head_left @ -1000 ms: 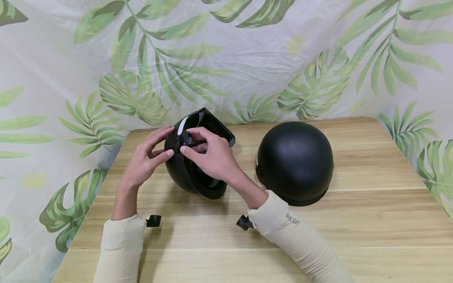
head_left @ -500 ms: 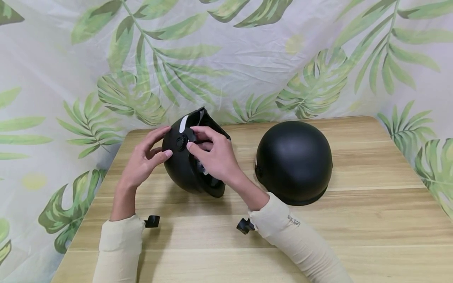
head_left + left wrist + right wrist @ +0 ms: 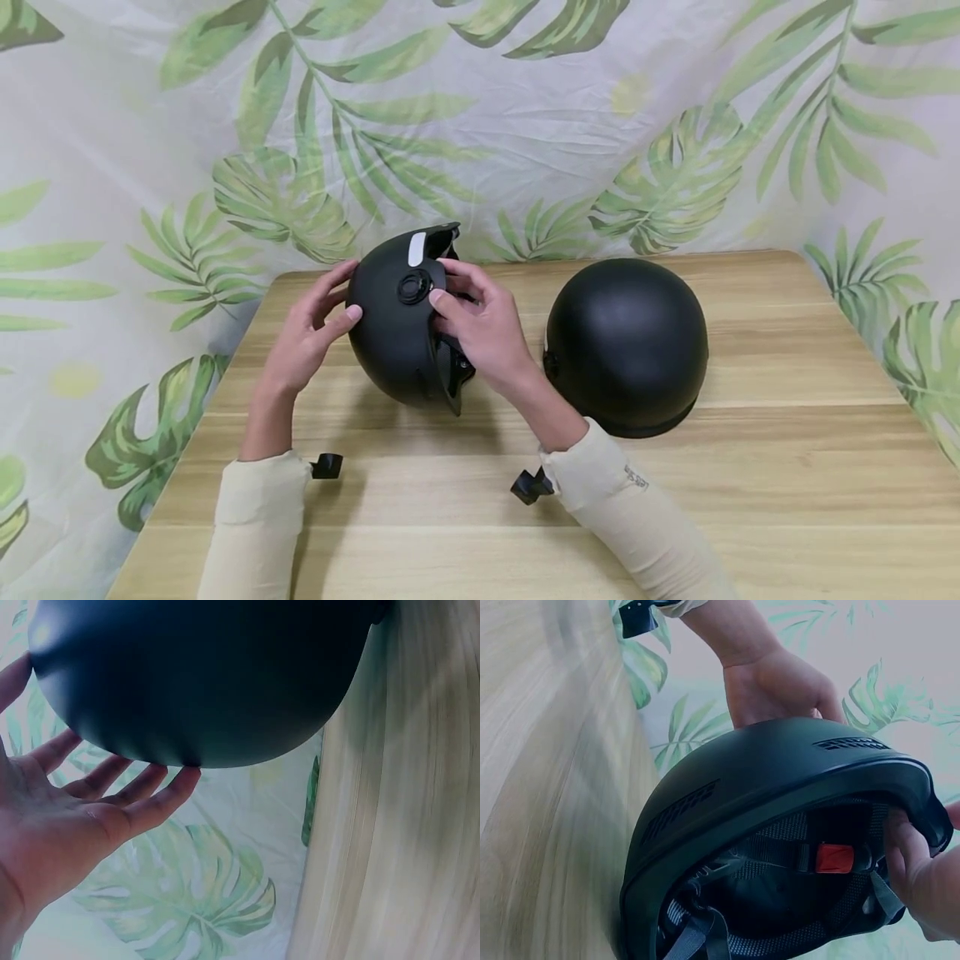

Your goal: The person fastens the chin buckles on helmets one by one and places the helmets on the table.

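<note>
A matte black helmet (image 3: 390, 350) is tilted onto its side between both hands, its opening facing right. A white strip (image 3: 416, 249) and a round black fitting (image 3: 414, 287) mark its upper side. My left hand (image 3: 303, 333) rests spread fingertips and thumb on the crown; in the left wrist view, its fingertips touch the dark shell (image 3: 202, 682). With thumb outside and fingers inside, my right hand (image 3: 483, 321) pinches the rim beside the fitting. The right wrist view looks into the lining, where a red buckle (image 3: 834, 859) and grey straps (image 3: 701, 934) show.
A second black helmet (image 3: 626, 346) sits dome up to the right, close to my right forearm. The wooden table (image 3: 795, 467) ends at a leaf-print cloth (image 3: 555, 142) behind. Black camera pieces (image 3: 326, 466) stick out from both wrists.
The helmet has turned so that its outer shell shows more and its opening faces away to the right. My right hand has shifted slightly right with the rim; my left hand has hardly moved.
</note>
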The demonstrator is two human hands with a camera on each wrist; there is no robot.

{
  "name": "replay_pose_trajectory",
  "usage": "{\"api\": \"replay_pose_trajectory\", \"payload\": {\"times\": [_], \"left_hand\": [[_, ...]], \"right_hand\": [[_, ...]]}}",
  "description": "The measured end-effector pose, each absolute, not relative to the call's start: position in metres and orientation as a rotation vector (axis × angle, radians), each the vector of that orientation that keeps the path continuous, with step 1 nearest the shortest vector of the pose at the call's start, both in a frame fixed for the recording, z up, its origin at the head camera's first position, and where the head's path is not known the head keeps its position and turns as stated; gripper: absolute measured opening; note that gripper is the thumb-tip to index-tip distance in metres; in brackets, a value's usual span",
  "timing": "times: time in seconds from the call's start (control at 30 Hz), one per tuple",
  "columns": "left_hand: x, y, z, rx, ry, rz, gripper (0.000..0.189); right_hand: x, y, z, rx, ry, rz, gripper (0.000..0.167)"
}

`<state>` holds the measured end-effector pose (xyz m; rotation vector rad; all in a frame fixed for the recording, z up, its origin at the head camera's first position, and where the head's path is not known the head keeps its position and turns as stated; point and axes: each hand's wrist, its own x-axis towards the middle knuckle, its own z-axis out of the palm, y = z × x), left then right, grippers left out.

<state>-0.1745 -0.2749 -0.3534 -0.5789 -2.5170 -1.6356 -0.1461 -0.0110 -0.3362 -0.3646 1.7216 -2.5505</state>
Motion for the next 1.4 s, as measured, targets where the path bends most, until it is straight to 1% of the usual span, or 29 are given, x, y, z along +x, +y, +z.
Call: {"api": "replay_pose_trajectory", "payload": {"times": [0.43,0.57,0.8,1.17,1.4], "left_hand": [[-0.165,-0.258,-0.342,-0.456,-2.499,-1.580,0.060],[-0.163,-0.255,-0.340,-0.458,-2.471,-1.567,0.059],[-0.165,-0.255,-0.343,-0.445,-2.418,-1.696,0.052],[-0.169,-0.254,-0.351,-0.464,-2.443,-1.737,0.051],[-0.166,-0.247,-0.351,-0.470,-2.407,-1.722,0.051]], "right_hand": [[-0.146,0.000,-0.343,-0.274,1.689,-2.589,0.041],[-0.147,0.003,-0.346,-0.268,1.672,-2.595,0.041],[-0.150,0.014,-0.349,-0.244,1.641,-2.611,0.041],[-0.150,0.033,-0.350,-0.225,1.566,-2.639,0.041],[-0.149,0.042,-0.353,-0.252,1.534,-2.647,0.042]]}}
